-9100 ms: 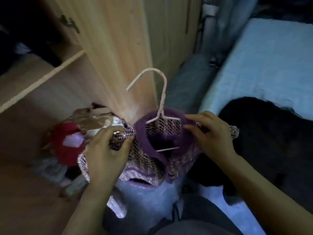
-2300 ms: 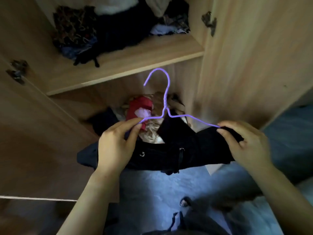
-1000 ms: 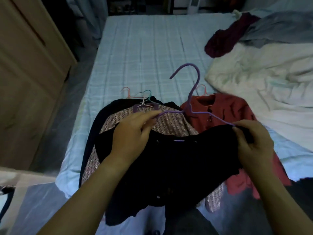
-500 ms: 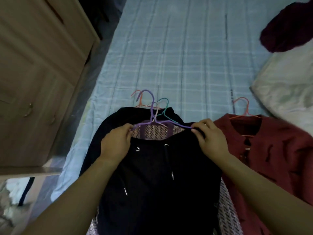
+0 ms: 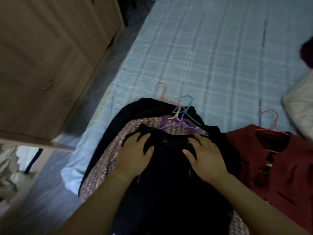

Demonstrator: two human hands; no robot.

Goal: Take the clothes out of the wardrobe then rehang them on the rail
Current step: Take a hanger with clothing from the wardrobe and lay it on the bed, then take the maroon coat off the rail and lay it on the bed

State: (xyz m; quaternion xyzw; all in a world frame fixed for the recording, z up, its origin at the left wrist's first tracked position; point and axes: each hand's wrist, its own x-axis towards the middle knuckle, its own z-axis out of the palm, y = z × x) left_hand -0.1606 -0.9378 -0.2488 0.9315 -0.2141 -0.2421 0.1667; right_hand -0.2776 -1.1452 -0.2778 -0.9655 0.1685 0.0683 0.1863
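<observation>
A black garment on a purple hanger lies on top of a stack of hung clothes at the near edge of the bed. Under it a purple-patterned knit top and another black garment show. My left hand and my right hand rest flat on the black garment with fingers spread, holding nothing. A dark red shirt on an orange hanger lies to the right.
The wooden wardrobe stands at the left, across a narrow strip of floor. A white blanket and a dark maroon cloth lie at the bed's right edge. Orange and green hanger hooks stick out above the stack.
I carried the black garment from the wardrobe to the bed, laid it on the stack, let go of the hanger's ends and put both palms flat on the cloth.
</observation>
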